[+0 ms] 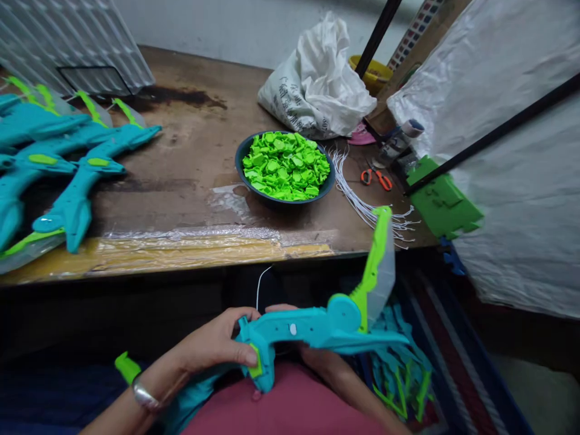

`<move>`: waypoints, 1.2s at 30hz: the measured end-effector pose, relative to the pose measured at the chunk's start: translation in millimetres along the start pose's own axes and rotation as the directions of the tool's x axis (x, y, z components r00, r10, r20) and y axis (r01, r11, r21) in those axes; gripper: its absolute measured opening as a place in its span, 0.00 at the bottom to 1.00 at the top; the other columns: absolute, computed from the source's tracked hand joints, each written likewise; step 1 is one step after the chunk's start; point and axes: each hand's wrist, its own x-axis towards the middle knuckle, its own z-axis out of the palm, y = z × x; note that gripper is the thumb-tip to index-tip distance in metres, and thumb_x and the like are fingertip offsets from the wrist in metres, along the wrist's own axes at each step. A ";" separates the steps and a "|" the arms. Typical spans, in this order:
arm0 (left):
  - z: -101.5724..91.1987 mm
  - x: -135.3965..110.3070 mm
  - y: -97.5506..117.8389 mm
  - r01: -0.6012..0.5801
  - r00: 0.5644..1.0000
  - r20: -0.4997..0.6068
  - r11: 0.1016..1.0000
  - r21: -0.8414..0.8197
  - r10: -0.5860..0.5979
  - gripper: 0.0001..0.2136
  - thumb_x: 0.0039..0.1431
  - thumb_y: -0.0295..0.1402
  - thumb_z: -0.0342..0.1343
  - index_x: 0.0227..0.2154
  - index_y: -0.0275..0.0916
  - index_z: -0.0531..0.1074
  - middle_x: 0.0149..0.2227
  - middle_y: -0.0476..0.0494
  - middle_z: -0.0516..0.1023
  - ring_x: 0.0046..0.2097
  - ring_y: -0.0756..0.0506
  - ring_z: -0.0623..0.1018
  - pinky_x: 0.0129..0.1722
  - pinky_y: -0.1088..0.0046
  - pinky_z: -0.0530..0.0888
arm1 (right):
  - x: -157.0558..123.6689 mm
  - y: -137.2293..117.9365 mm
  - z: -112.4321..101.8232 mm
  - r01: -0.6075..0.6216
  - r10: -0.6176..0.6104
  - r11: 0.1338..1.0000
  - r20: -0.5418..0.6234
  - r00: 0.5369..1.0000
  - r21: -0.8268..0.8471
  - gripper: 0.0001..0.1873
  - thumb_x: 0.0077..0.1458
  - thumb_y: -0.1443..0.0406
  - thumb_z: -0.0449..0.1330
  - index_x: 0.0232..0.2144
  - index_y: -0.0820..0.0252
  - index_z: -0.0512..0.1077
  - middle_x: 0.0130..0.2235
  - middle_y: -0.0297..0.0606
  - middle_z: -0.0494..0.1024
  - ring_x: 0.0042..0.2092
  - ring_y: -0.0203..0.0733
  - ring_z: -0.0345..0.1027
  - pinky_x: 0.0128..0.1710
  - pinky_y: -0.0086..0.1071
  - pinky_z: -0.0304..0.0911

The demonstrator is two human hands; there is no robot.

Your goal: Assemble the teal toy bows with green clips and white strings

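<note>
I hold a teal plastic toy part (308,326) over my lap, lying crosswise, with a lime-green fin and a clear panel (374,272) standing up at its right end. My left hand (222,341) is closed on the part's left end, its thumb pressing on a small lime-green piece (257,360) set there. From behind, my right hand (312,355) grips the same part; most of its fingers are hidden by the plastic. A thin white cord (259,287) rises just above my left hand.
On the table (190,181) stands a dark bowl (242,175) of small lime-green pieces. White cords (353,196), orange-handled scissors (376,177) and a white sack (317,90) lie near it. Similar teal parts (86,172) are piled at the left; more (401,362) lie below right.
</note>
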 end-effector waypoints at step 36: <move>-23.5 -40.7 -34.0 0.122 0.960 -0.277 0.952 0.281 -0.041 0.24 0.52 0.52 0.65 0.43 0.39 0.71 0.32 0.46 0.78 0.35 0.44 0.75 0.36 0.72 0.71 | 57.5 -45.6 -104.7 0.316 -0.138 0.934 -0.646 0.751 0.167 0.16 0.43 0.58 0.72 0.33 0.61 0.78 0.23 0.28 0.68 0.23 0.31 0.55 0.20 0.26 0.48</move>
